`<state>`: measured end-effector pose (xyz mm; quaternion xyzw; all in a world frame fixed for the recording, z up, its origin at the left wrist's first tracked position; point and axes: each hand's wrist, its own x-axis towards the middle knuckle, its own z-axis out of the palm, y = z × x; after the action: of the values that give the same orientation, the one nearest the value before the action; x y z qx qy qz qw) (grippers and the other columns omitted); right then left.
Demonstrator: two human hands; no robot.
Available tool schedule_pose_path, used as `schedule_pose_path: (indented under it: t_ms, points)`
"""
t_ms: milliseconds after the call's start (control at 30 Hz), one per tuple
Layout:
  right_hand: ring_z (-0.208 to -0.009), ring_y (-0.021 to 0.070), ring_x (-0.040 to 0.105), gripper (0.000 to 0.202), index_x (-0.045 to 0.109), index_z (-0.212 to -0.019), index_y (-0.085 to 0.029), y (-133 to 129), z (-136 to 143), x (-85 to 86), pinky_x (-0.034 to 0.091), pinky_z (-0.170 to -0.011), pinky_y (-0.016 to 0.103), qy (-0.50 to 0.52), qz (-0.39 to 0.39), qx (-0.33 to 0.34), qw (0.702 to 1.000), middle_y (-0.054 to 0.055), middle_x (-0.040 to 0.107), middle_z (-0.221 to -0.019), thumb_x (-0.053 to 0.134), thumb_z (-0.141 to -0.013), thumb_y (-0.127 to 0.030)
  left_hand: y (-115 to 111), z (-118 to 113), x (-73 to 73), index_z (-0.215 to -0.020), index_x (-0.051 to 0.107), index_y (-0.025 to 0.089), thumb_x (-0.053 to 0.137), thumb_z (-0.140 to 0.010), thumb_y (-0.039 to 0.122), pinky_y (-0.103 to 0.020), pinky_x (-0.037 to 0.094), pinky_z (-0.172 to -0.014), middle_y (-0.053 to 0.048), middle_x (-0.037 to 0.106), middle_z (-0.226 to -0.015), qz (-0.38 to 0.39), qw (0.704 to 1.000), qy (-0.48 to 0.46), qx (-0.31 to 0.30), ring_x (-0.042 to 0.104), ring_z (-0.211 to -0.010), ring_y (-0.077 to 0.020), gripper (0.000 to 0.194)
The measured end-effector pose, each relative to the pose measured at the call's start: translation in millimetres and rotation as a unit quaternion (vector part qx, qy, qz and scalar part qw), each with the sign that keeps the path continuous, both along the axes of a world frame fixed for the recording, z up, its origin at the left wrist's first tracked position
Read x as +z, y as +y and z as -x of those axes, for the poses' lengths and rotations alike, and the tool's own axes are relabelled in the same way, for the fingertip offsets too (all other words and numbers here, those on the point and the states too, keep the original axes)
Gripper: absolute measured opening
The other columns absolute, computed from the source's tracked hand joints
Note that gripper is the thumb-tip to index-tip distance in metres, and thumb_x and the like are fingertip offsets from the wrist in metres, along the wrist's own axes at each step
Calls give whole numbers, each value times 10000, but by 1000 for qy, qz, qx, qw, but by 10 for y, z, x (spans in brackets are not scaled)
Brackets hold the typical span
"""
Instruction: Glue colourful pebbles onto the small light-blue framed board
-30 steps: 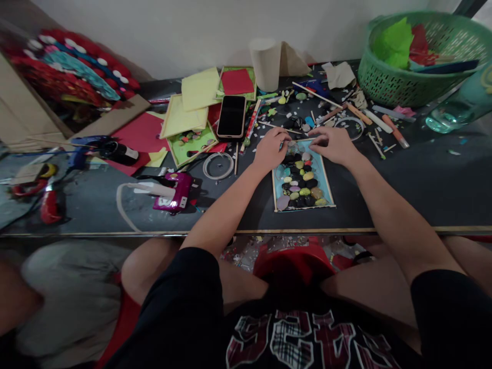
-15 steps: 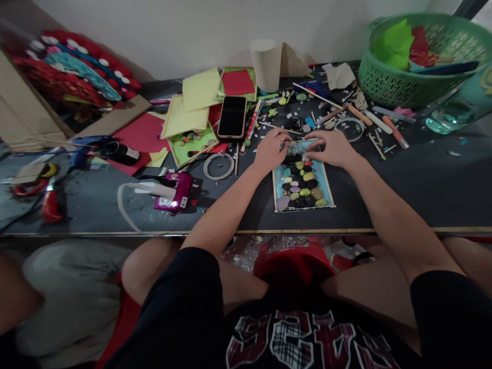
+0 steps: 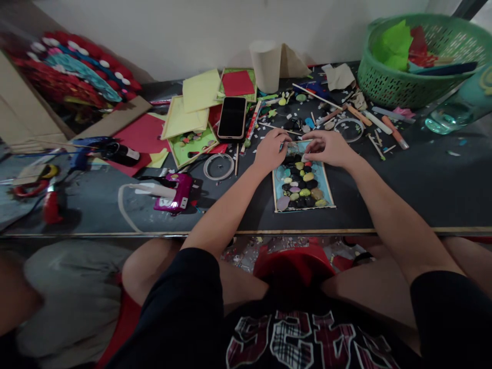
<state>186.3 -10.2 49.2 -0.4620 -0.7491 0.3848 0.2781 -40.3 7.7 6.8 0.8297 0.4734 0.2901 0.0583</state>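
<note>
A small blue-backed panel [image 3: 326,196] with thin wooden edging lies flat in front of me, covered with rows of coloured pebbles [image 3: 308,176], black, yellow, green and purple. My left hand [image 3: 272,148] rests at its far left corner, fingers bent inward over the top row; what the fingertips hold, if anything, is hidden. Over the far right part, my right hand [image 3: 326,147] has thumb and fingers drawn together at a pale pebble [image 3: 305,158]. The fingertips of both hands are close to each other, near the panel's far edge.
Behind the panel are a phone [image 3: 232,118], a white cup [image 3: 266,66], scattered sticks and scraps. A purple power socket [image 3: 175,192], a tape ring [image 3: 218,166] and a blue glue gun [image 3: 79,156] lie left. A green basket [image 3: 403,87] and a bottle [image 3: 457,110] stand right.
The fingers of my right hand have come closer together over the far end of the panel. My left hand has barely moved, and the panel stays in place.
</note>
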Motion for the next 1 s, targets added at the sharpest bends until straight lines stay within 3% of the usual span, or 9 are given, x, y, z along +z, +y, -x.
schedule_pose_path:
  t_ms: [267,400,567,700,867,1000]
  points:
    - [-751,188,678,593,680,-1175,-135,3,25,-47,594,-823,418,43,37,15,998,89,749,-887,854,-634,-306,48,21,-86,-1032,692,180,474,-962,180,-397,541,-1029,-105,693,-1200,-25,1000,-11,-7,649,-1167,-241,228]
    - [-739,179,668,524,678,-1106,-156,74,27,-110,587,-829,416,106,35,-32,993,53,727,-837,849,-620,-254,-19,30,1,-1140,678,192,404,-1051,394,-378,526,-1031,-109,697,-1192,-47,998,-35,-37,647,-1174,-231,352]
    - [-808,190,694,595,630,-1132,-207,142,51,-163,596,-919,450,183,21,-98,978,16,714,-855,901,-607,-279,-163,-19,111,-1345,609,205,488,-986,620,-373,516,-1022,-116,694,-1241,-64,994,0,-90,645,-1187,-251,562]
    - [-852,197,706,651,614,-1150,-217,118,112,-186,607,-942,452,199,29,-102,974,12,705,-877,930,-590,-322,-198,-66,91,-1377,602,193,544,-986,543,-369,517,-1015,-118,703,-1224,-79,992,34,-91,656,-1163,-250,528]
    - [-827,183,700,607,622,-1130,-213,76,178,-222,617,-919,449,217,53,-107,969,22,692,-943,909,-595,-241,-188,-68,71,-1285,660,169,554,-1007,426,-351,532,-969,-114,724,-1184,-97,990,44,-89,679,-1115,-236,393]
    - [-823,177,690,643,626,-1087,-187,48,227,-200,607,-934,445,243,74,-130,958,14,668,-918,933,-526,-248,-198,-55,77,-1297,659,183,537,-1009,446,-375,538,-915,-117,744,-1159,-111,989,68,-69,691,-1074,-251,409]
